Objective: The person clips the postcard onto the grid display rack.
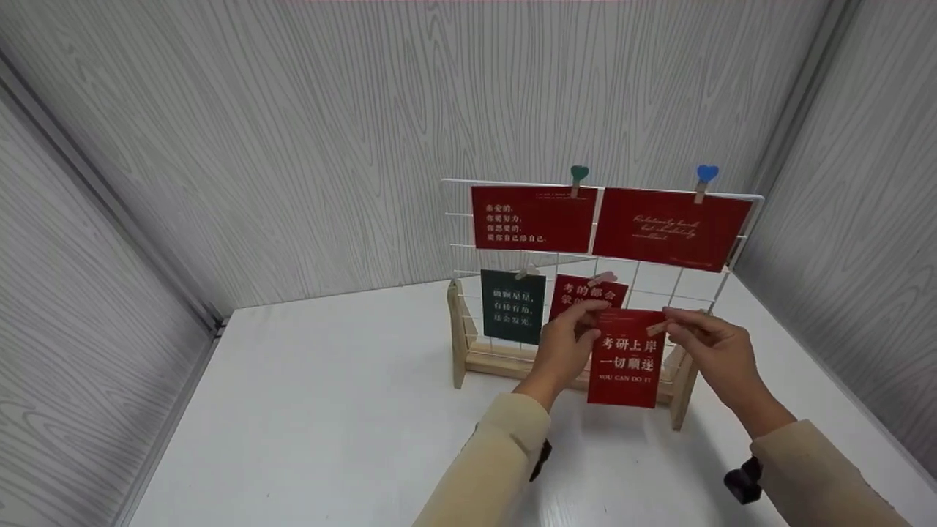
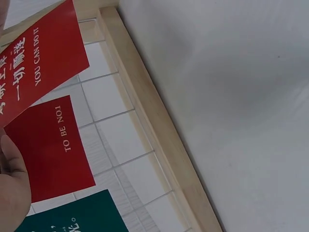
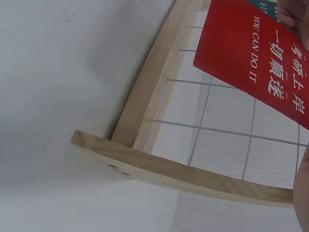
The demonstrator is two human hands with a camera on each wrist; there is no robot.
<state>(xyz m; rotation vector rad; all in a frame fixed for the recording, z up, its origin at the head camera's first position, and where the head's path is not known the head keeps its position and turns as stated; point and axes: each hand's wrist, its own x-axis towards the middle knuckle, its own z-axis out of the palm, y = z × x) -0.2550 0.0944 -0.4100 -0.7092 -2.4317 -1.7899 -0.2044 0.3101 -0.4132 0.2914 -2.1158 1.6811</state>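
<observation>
A red card (image 1: pixel 624 373) with white lettering hangs upright between both hands, in front of a white wire grid (image 1: pixel 651 287). My left hand (image 1: pixel 562 344) pinches the card's upper left edge between thumb and fingers. At the upper right corner, my right hand (image 1: pixel 714 351) pinches a small wooden clothespin (image 1: pixel 659 328), which lies slanted across the card. In the left wrist view the card (image 2: pixel 53 53) stands in front of another red card (image 2: pixel 53 150) on the grid. The right wrist view shows the card (image 3: pixel 251 58) and only part of the right hand.
Two wide red cards hang along the grid's top under clips with a green heart (image 1: pixel 579 173) and a blue heart (image 1: pixel 707 173). Below hang a dark green card (image 1: pixel 513 311) and a red card (image 1: pixel 567 296). A wooden stand (image 1: pixel 459 333) supports the grid on a white table (image 1: pixel 329 410).
</observation>
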